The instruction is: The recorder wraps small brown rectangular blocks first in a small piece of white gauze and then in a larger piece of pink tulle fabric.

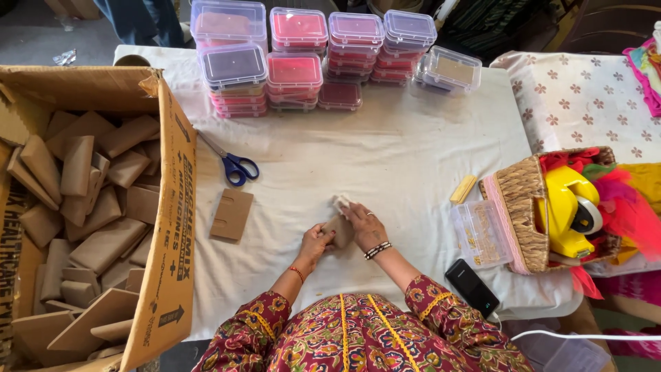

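Observation:
Both my hands meet on a small brown paper packet (339,231) in the middle of a white cloth-covered table (399,158). My left hand (316,242) grips the packet's left side. My right hand (363,226) holds its right side, with the fingers also touching a small white piece (341,202) at the packet's top. A flat folded brown cardboard piece (231,214) lies to the left of my hands.
A large open cardboard box (172,227) full of brown paper packets stands at the left. Blue-handled scissors (234,165) lie near it. Stacks of lidded plastic containers (296,62) line the far edge. At the right are a wicker basket (520,207), a clear small box (478,234), a yellow bar (463,189) and a black phone (471,287).

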